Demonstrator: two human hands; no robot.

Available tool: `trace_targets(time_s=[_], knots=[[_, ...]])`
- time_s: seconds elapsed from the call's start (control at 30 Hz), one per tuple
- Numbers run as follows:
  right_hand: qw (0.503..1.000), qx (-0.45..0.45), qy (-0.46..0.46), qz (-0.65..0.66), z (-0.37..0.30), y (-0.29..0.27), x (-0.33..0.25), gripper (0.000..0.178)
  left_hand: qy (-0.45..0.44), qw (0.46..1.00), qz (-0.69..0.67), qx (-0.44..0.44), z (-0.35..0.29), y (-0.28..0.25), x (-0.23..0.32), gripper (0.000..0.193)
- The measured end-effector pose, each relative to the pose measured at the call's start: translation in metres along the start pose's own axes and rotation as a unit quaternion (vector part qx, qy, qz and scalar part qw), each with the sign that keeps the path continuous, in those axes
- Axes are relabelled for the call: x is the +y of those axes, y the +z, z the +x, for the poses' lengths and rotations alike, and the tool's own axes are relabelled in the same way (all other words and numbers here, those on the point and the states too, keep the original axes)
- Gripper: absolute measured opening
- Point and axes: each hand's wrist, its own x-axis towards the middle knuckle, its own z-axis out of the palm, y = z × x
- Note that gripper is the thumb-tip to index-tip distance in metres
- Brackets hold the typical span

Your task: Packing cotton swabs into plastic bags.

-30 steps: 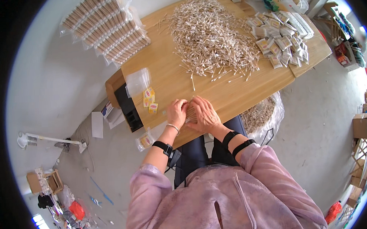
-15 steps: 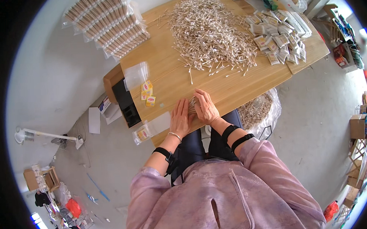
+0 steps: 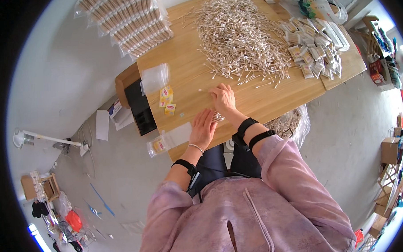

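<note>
My left hand (image 3: 203,127) is at the table's near edge, its fingers curled over a small bundle of cotton swabs (image 3: 217,117). Only the bundle's right end shows; the rest is hidden under that hand. Just beyond it, my right hand (image 3: 224,97) is closed in a pinch over the tabletop. One cotton swab (image 3: 201,90) sticks out leftward from its fingertips. Farther off lies a large loose heap of cotton swabs (image 3: 238,36). To the left of my left hand is a flat clear plastic bag (image 3: 179,134) with a yellow-and-white card (image 3: 158,146) at its end.
Several yellow cards (image 3: 166,96) and a stack of clear bags (image 3: 155,78) lie at the table's left edge. Filled small packets (image 3: 314,51) are piled at the far right. Bagged swabs (image 3: 127,22) stand far left. A bag of swabs (image 3: 290,123) is below the right edge.
My right hand has left the bundle, moved up and away from me, and now pinches a single swab. My left hand stays with the bundle. The view has shifted slightly.
</note>
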Motion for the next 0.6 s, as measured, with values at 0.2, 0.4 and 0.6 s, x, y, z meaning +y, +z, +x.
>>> trace_targets(time_s=[0.2, 0.4, 0.6], knots=[[0.984, -0.082, -0.131, 0.084, -0.031, -0.010, 0.014, 0.012, -0.059, 0.995, 0.084, 0.005, 0.002, -0.003, 0.005, 0.068], [0.980, 0.105, -0.049, 0.160, -0.067, -0.027, 0.034, 0.022, -0.074, 0.984, 0.138, -0.090, -0.003, -0.002, 0.013, 0.080], [0.988, 0.095, -0.064, 0.104, -0.071, -0.032, 0.031, 0.026, -0.174, 0.940, 0.221, -0.193, 0.048, -0.010, 0.029, 0.095]])
